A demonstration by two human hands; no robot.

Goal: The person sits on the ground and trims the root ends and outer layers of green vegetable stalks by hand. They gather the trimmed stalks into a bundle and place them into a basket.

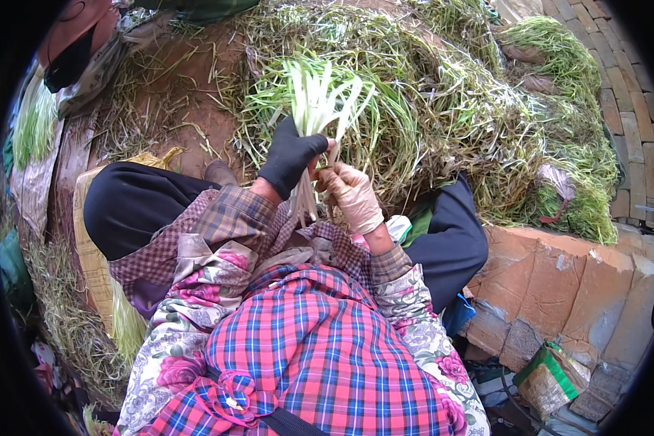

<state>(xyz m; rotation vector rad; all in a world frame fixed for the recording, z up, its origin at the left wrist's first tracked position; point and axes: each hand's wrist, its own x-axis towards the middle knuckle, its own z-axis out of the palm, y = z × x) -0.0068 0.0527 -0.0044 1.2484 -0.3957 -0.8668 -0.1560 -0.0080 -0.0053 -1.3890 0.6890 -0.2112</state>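
Note:
My left hand (pixel 293 153), in a black fingerless glove, is closed around a bunch of pale-stemmed leafy greens (pixel 315 101). The broad pale ends fan out above the fist, and thin pale stalks hang below it. Close beside it on the right, my right hand (pixel 353 196), in a thin whitish glove, pinches at the lower stalks of the bunch; its fingertips show brownish bits. Behind the bunch lies a large heap of green and withered leaves (pixel 414 114).
Tied bundles of greens (pixel 561 185) lie along the heap's right side. A worn cardboard piece (pixel 556 289) is at the right, before a brick floor (pixel 632 125). More long greens (pixel 35 122) hang at the far left. Part of another person (pixel 76 32) shows at upper left.

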